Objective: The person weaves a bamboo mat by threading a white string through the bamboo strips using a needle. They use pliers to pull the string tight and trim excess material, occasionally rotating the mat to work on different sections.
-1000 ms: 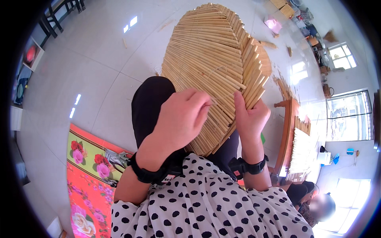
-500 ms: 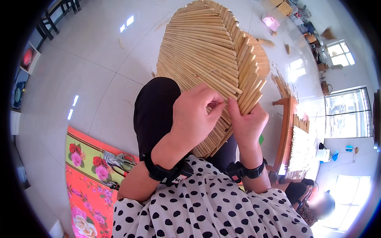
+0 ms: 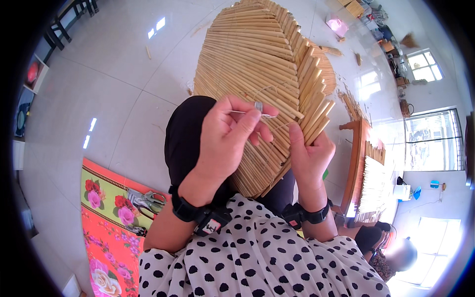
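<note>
Across my lap lies a large leaf-shaped panel of straw-coloured reed stalks (image 3: 247,59), its stalks laid side by side and meeting along a ridge near the right edge. My left hand (image 3: 222,138) is raised over the panel, thumb and forefinger pinched on a thin pale thread (image 3: 267,116). A silver ring-like thimble (image 3: 258,106) sits on one of its fingers. Whether a needle is in the pinch is too small to tell. My right hand (image 3: 311,156) grips the panel's right edge, thumb on top beside a line of thread, its other fingers mostly hidden underneath.
Scissors (image 3: 148,200) lie on a floral mat (image 3: 106,232) at the lower left. Behind the panel is another reed piece (image 3: 324,69). Loose stalks (image 3: 351,106) lie near a wooden frame (image 3: 357,163) at right. Another person (image 3: 371,242) sits at the lower right.
My left hand has drawn back to the left from beside my right thumb, and its thimble and pinched thread now show. My right hand stays on the panel's edge.
</note>
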`<control>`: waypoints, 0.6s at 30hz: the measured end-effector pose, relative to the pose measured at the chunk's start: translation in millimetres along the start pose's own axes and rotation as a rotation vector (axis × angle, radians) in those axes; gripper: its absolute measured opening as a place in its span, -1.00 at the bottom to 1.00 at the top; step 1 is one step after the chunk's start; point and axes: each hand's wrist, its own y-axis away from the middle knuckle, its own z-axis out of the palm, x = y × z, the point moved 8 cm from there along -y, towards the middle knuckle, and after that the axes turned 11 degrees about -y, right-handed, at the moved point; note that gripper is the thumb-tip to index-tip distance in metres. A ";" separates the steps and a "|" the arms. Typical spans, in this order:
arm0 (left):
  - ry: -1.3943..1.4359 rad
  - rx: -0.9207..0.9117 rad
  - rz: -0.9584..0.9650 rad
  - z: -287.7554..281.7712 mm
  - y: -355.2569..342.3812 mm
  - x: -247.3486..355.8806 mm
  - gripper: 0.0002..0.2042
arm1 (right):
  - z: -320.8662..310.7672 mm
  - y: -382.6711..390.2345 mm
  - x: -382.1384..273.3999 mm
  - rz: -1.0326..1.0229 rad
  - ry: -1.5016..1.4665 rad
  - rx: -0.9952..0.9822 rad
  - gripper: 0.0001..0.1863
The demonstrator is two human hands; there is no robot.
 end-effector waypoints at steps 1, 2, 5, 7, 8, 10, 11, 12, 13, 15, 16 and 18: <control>-0.008 -0.013 0.013 -1.5 -0.9 6.5 -0.91 | 0.3 0.7 3.3 0.044 -0.023 0.000 -0.82; 0.018 -0.036 0.011 -3.7 -1.8 11.9 -0.91 | 0.7 1.4 4.6 0.062 -0.032 -0.011 -0.83; 0.011 -0.072 0.031 -6.0 -4.8 29.6 -0.90 | -0.2 1.2 6.4 0.078 -0.050 -0.032 -0.84; -0.088 -0.116 0.051 -4.0 -5.1 36.8 -0.93 | 0.1 0.9 6.5 0.046 -0.048 -0.034 -0.83; -0.138 -0.138 0.060 -2.6 -5.0 38.3 -0.93 | 0.2 0.9 7.3 0.061 -0.043 -0.036 -0.82; -0.341 -0.159 -0.006 2.4 -3.6 31.8 -0.94 | 0.3 1.0 7.1 0.090 -0.032 -0.038 -0.80; -0.443 -0.170 -0.038 5.6 -2.5 27.9 -0.94 | 0.5 0.7 5.4 0.080 -0.021 -0.038 -0.80; -0.489 -0.165 -0.056 7.9 -1.8 22.4 -0.92 | 0.6 0.4 3.6 0.069 -0.011 -0.038 -0.80; -0.535 -0.159 -0.072 9.9 -0.7 13.4 -0.91 | 1.0 0.0 1.5 0.057 -0.001 -0.040 -0.80; -0.698 -0.093 -0.036 10.4 1.7 -1.4 -0.85 | 2.6 0.4 -0.4 0.047 0.002 -0.051 -0.80; -0.740 -0.054 0.044 12.7 1.6 -1.4 -0.84 | 2.7 0.4 -1.1 0.041 0.007 -0.054 -0.80; -0.823 0.028 0.205 18.0 2.8 4.0 -0.83 | 3.9 0.1 -5.4 0.020 0.009 -0.049 -0.80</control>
